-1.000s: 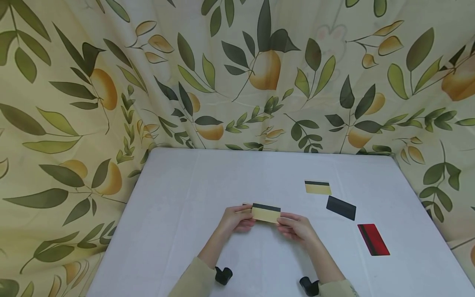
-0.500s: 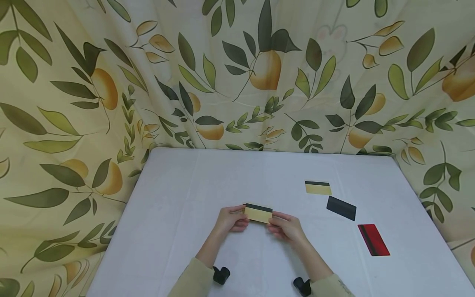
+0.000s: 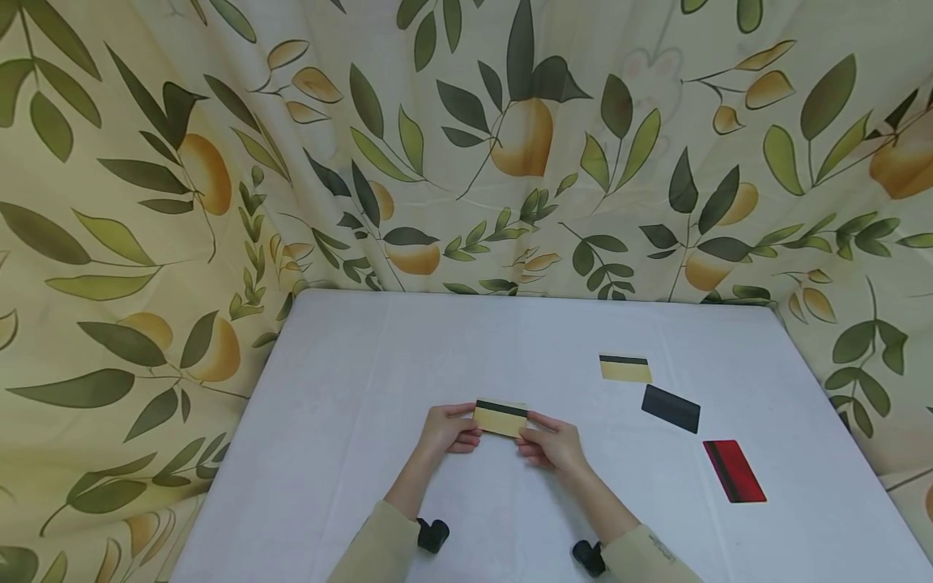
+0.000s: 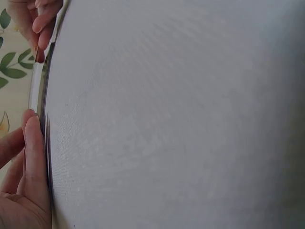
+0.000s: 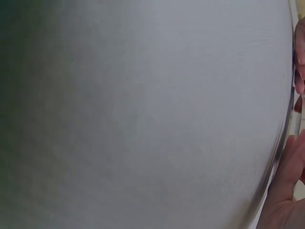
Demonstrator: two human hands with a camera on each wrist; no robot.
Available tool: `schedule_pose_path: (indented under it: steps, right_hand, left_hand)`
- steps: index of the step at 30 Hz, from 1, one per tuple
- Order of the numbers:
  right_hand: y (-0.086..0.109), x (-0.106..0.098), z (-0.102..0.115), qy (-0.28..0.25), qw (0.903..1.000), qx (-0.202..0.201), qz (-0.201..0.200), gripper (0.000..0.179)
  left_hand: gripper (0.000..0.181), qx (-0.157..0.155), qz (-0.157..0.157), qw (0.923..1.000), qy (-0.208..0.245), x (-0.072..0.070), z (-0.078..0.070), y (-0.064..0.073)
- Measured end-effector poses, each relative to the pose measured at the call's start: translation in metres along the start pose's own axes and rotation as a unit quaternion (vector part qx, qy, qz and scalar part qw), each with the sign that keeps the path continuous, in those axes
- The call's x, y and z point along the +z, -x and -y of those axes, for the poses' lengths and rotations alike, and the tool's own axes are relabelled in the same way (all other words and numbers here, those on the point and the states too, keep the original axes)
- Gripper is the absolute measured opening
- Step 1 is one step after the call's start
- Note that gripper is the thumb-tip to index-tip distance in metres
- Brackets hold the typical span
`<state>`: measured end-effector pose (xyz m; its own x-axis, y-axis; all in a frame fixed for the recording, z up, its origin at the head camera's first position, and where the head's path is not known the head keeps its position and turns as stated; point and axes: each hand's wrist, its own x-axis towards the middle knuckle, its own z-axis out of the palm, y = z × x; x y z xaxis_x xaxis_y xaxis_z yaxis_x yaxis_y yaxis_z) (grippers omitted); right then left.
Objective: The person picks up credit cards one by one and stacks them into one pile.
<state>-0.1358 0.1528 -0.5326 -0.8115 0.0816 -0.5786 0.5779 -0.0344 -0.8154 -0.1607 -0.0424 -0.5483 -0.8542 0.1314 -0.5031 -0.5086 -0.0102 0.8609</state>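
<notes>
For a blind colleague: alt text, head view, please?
A person's left hand and right hand hold a gold magnetic-stripe card over a white table; at right lie another gold card, a black card and a red card.

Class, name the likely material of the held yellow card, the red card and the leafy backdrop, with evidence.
Held yellow card: probably plastic, smooth; it looks thin and flat. Red card: likely plastic, smooth, with a dark stripe; coated cardboard is possible. Leafy backdrop: apparently printed fabric, matte, hanging in soft folds.
</notes>
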Motion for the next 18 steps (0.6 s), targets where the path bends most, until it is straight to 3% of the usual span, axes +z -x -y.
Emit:
schedule_pose_path:
  steps: [18]
  right_hand:
    - [-0.0082, 0.0010, 0.0027, 0.039, 0.9991, -0.008, -0.016, 0.046]
  left_hand:
    - [0.036, 0.018, -0.012, 0.9991, -0.036, 0.0029, -0.0008, -0.0020]
